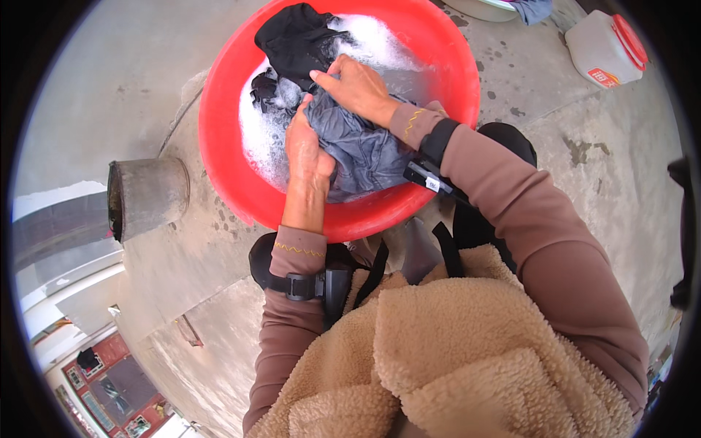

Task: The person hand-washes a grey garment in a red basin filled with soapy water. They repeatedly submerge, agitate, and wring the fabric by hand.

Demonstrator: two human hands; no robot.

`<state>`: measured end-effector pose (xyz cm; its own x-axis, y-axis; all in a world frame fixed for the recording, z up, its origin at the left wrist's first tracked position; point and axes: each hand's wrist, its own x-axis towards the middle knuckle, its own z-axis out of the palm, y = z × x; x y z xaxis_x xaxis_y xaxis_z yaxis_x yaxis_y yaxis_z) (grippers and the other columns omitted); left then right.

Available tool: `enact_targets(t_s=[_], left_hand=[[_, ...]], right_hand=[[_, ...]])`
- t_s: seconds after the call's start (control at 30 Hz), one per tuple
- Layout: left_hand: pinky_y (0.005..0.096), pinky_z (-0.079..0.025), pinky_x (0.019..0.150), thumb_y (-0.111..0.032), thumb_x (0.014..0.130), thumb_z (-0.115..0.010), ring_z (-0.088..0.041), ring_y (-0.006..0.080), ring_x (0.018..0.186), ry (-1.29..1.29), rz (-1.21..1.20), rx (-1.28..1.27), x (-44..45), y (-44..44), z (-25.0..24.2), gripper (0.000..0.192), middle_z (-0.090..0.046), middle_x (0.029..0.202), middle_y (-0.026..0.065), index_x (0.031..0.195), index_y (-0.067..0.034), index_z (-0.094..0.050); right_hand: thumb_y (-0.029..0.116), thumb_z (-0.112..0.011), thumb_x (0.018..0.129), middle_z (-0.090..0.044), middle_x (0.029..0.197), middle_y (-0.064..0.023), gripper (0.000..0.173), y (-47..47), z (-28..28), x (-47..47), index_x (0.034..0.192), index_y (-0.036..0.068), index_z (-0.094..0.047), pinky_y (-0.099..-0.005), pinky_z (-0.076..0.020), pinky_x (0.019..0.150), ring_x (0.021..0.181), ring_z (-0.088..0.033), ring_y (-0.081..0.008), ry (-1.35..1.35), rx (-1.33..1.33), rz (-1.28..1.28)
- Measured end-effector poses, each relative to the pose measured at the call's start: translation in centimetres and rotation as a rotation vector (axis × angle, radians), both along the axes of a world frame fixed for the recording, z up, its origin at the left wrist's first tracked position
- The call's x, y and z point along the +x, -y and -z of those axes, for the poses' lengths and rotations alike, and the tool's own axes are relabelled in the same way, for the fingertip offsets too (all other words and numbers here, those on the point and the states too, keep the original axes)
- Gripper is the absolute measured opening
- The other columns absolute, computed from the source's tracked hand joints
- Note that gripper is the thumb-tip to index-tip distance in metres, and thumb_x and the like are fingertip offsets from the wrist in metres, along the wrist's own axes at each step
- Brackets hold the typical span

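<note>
A grey-blue wet garment (364,148) lies bunched in soapy water inside a large red plastic basin (222,126). My left hand (306,150) grips the garment's left edge, thumb up along the cloth. Over its upper part is my right hand (358,87), with the fingers curled on the cloth and partly hidden. Both hands are close together above the middle of the basin. A black garment (296,46) rises out of the suds at the far side. Beside it, a smaller dark piece of cloth (264,90) pokes through the foam (263,139).
A worn cylindrical metal bucket (150,191) is left of the basin on the concrete floor (219,312). At the upper right stand a whitish plastic tub with a red lid (605,49) and a pale basin (484,10) with cloth over its rim. My knees border the red basin's near side.
</note>
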<state>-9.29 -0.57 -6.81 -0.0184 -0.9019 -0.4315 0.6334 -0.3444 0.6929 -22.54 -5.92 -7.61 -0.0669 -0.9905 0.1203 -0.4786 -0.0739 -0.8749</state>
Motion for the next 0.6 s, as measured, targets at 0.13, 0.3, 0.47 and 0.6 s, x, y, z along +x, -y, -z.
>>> enact_targets(t_s=[0.13,0.3,0.47,0.6], left_hand=[[0.0491,-0.041,0.109,-0.041,0.103,-0.043,-0.057,0.0334,0.122,-0.057,-0.113,-0.023,2.3,0.5,-2.1,0.055,-0.06,0.132,0.0193,0.134,0.004,-0.051],[0.0469,-0.039,0.11,-0.016,0.097,-0.058,-0.056,0.0312,0.122,-0.164,-0.137,-0.151,5.1,1.5,-1.4,0.039,-0.059,0.131,0.0169,0.13,0.004,-0.052],[0.0482,-0.038,0.111,-0.009,0.096,-0.058,-0.055,0.0306,0.121,-0.146,-0.245,-0.138,5.5,1.7,-0.4,0.032,-0.061,0.127,0.0171,0.125,0.003,-0.055],[0.0437,-0.04,0.107,-0.03,0.1,-0.056,-0.056,0.0277,0.12,0.03,-0.203,-0.118,5.4,1.2,-1.5,0.042,-0.061,0.126,0.0177,0.125,0.004,-0.055]], right_hand=[[0.063,-0.066,0.082,-0.07,0.093,-0.02,0.064,2.1,-0.7,-2.9,0.097,0.0,-0.066,-0.046,-0.0506,0.081,0.091,-0.068,-0.0354,-0.004,-0.038,0.034],[0.054,-0.07,0.085,-0.069,0.08,-0.0105,0.05,-2.7,-3.2,-4.9,0.09,0.004,-0.069,-0.0379,-0.0515,0.071,0.076,-0.066,-0.0269,-0.024,0.019,-0.38],[0.045,-0.075,0.082,-0.062,0.072,-0.0085,0.041,-4.6,-3.4,-4.6,0.091,0.005,-0.07,-0.0401,-0.0478,0.069,0.074,-0.062,-0.0293,-0.3,-0.414,-0.595],[0.036,-0.074,0.087,-0.065,0.078,-0.0017,0.033,-3.7,-3.3,-5.3,0.092,0.004,-0.069,-0.0341,-0.0461,0.065,0.073,-0.062,-0.0163,0.114,0.151,-0.6]])
